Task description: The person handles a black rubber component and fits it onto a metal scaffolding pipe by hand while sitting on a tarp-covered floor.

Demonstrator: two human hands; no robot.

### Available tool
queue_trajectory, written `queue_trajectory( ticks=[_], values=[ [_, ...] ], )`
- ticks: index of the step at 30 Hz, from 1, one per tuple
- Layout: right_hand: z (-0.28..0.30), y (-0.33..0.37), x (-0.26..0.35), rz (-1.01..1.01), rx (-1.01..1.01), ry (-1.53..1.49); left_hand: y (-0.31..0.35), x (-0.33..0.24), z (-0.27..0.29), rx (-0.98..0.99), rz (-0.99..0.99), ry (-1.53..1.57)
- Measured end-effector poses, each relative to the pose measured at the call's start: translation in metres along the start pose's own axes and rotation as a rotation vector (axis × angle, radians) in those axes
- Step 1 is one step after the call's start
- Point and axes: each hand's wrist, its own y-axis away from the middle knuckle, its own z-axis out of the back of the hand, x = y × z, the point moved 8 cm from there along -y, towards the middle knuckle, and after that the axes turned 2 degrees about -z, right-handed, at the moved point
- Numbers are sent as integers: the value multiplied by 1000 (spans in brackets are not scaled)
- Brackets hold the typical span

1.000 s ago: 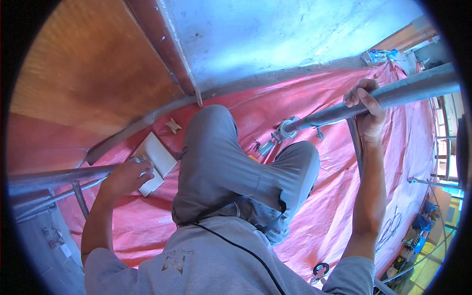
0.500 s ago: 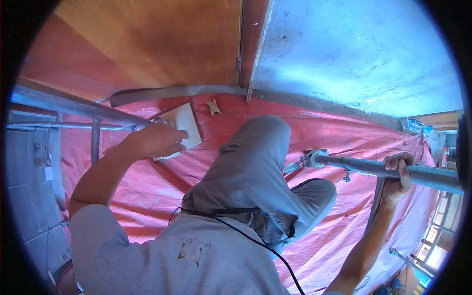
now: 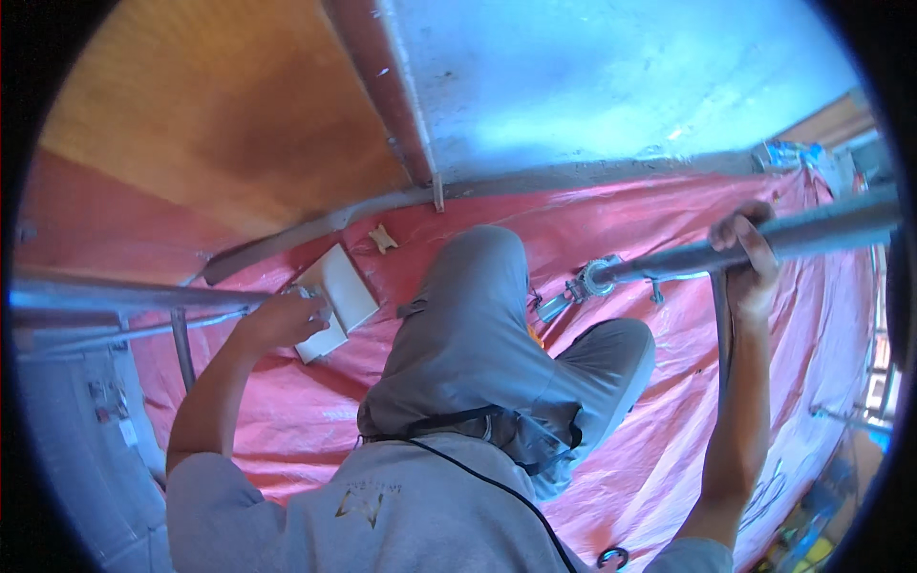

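Note:
My right hand (image 3: 749,256) is wrapped round a thick grey metal pipe (image 3: 831,229) on the right, with the thumb side facing up. A toothed metal collar (image 3: 599,277) sits at that pipe's near-centre end. On the left, my left hand (image 3: 288,318) is curled at the inner end of another metal pipe (image 3: 143,292); its palm side is hidden. Just beyond it, a white flat board (image 3: 350,289) lies on the red tarp (image 3: 458,205). A small pale notched block (image 3: 383,239) rests further back. My bent legs in grey trousers (image 3: 468,325) lie between the pipes.
A wooden panel (image 3: 220,115) and a pale blue panel (image 3: 611,76) rise at the far side, with a reddish post (image 3: 387,86) between them. Thin upright bars (image 3: 181,349) support the pipes. A black cable (image 3: 478,468) crosses my body. Loose items (image 3: 812,535) lie at lower right.
The whole view has turned, so the far panels shift left and the right pipe sits higher. My right hand stays on its pipe, and my left stays at the left pipe's end.

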Motion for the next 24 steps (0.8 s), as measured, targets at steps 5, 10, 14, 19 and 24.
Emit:
queue_trajectory(
  ticks=[5,10,14,19,24],
  values=[
    [3,-1,-1,11,-99,24,-10,11,-12,-20,-29,30],
    [0,-9,-2,9,-58,114,-17,8,-15,50,67,68],
    [-4,-8,9,75,-50,175,-27,-8,-4,48,65,75],
    [3,-12,-5,65,-14,167,-30,-15,-8,53,56,81],
    [7,-15,-12,-1,69,23,-31,-6,-9,11,27,106]
  ],
)
